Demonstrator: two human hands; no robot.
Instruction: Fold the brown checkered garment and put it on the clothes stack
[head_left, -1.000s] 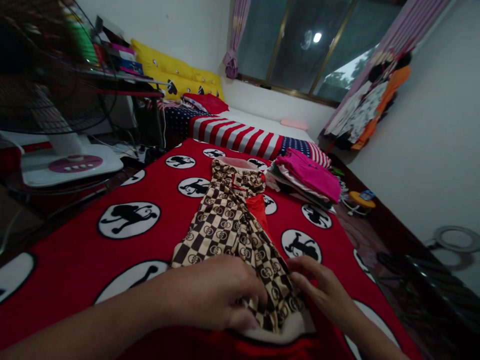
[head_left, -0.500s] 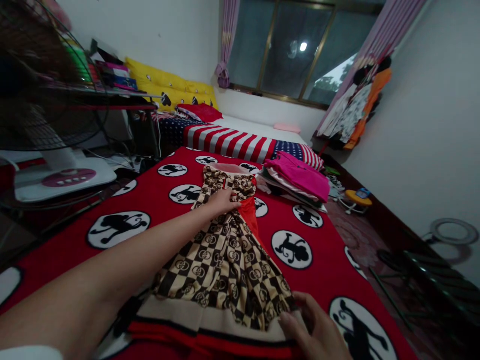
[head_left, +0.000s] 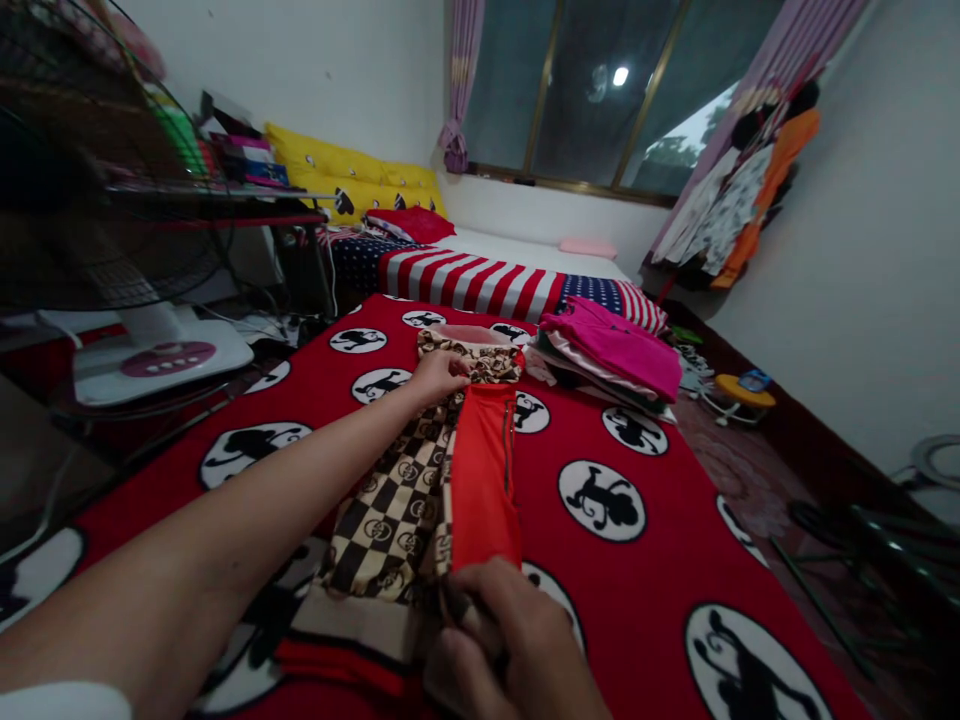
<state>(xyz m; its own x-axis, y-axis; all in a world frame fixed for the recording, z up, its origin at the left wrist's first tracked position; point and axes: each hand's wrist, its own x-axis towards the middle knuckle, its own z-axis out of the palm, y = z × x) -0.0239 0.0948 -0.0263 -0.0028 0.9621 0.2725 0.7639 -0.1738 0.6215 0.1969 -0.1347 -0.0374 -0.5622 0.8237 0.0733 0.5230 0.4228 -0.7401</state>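
1. Checked dress (head_left: 405, 490) lies lengthwise on the red monkey-print blanket (head_left: 622, 440) covering the near bed, collar end far from the person and hem close.
2. Head view, what has just changed: half a second ago the checked skirt lay spread wide to the right; now that right side has been turned over onto the middle, so a long strip of orange-red lining (head_left: 484, 475) faces up and the garment is narrower (a lengthwise fold appears to be under way).
3. Left hand (head_left: 439, 375) reaches far out and rests on the collar end, fingers curled over the cloth and pinning it, as it did half a second ago.
4. Right hand (head_left: 510, 645) has moved in from the hem's outer corner to its middle; its fingers are clenched on the bunched near end of the folded-over panel.
5. Around: a stack of folded clothes topped with pink (head_left: 611, 350) sits just beside the collar end on the right, apart from the dress. Beyond are a striped bedspread (head_left: 480, 280) and yellow cushions (head_left: 352, 170).
6. A standing fan (head_left: 112, 220) looms at left, off the bed; nothing lies on the dress itself.
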